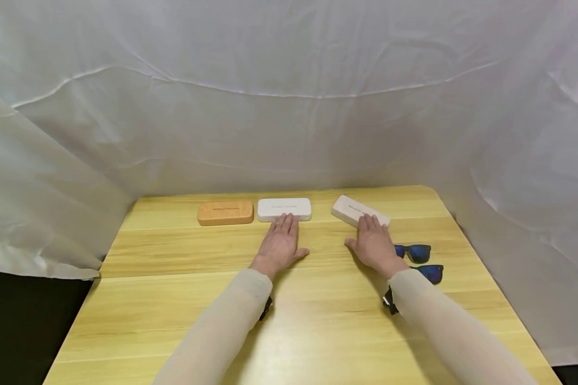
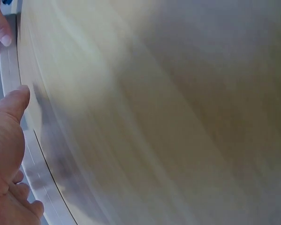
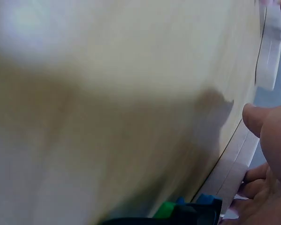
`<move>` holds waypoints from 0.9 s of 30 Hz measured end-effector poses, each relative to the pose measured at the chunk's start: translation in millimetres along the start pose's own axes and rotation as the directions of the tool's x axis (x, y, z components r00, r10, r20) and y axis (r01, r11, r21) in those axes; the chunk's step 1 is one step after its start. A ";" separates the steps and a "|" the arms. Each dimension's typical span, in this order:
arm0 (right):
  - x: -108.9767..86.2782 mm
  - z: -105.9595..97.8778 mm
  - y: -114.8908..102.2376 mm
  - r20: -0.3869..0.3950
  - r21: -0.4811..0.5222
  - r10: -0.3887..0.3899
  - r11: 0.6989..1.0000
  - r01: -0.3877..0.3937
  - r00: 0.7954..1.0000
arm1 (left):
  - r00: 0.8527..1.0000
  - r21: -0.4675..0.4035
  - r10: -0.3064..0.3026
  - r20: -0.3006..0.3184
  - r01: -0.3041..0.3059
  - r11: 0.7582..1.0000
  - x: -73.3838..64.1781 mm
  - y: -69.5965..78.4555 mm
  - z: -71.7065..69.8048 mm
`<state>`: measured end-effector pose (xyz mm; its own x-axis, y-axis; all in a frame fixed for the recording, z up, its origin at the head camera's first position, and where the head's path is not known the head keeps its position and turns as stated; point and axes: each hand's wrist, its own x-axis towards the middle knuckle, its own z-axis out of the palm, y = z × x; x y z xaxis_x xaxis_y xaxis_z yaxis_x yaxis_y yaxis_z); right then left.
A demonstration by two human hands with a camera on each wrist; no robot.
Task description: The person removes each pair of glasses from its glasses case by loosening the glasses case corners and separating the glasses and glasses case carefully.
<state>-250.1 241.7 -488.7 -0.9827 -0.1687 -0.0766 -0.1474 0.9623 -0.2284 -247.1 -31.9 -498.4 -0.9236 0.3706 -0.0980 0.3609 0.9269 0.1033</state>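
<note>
My left hand (image 1: pixel 280 248) reaches forward with straight fingers, its fingertips on the near edge of a white glasses case (image 1: pixel 284 207). Further right, the fingertips of my right hand (image 1: pixel 373 246) rest on the near right end of a pale pinkish glasses case (image 1: pixel 354 209), which lies at an angle. Both cases look closed, with small print on their lids. In the left wrist view the left thumb sticks out beside the white case (image 2: pixel 45 180). The right wrist view has the fingers of my right hand (image 3: pixel 276 164) along the side of the pale case (image 3: pixel 231 161).
An orange glasses case (image 1: pixel 225 213) lies left of the white one. Two pairs of blue-lensed sunglasses, one farther back (image 1: pixel 419 253) and one nearer (image 1: pixel 432 274), lie by the right wrist, partly hidden. Pale curtains (image 1: pixel 289 128) hang behind the wooden table (image 1: pixel 173 310).
</note>
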 end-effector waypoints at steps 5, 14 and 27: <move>-8.4 7.0 -7.6 -0.020 -0.021 -0.062 0.998 0.062 0.998 | 0.998 0.008 0.056 0.001 -0.056 0.998 -0.2 10.5 0.6; -24.0 14.4 -19.2 -0.039 -0.046 -0.169 0.985 0.168 0.985 | 0.990 0.038 0.142 -0.019 -0.141 0.989 -2.1 25.5 0.0; -39.2 23.2 -49.5 -0.035 -0.051 -0.294 0.955 0.292 0.955 | 0.987 0.036 0.163 0.006 -0.163 0.986 -15.0 14.3 -10.0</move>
<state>-201.7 195.8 -496.9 -0.8993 -0.4365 0.0282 -0.4335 0.8806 -0.1913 -229.3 -24.8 -485.5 -0.8515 0.5172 -0.0861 0.5113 0.8555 0.0820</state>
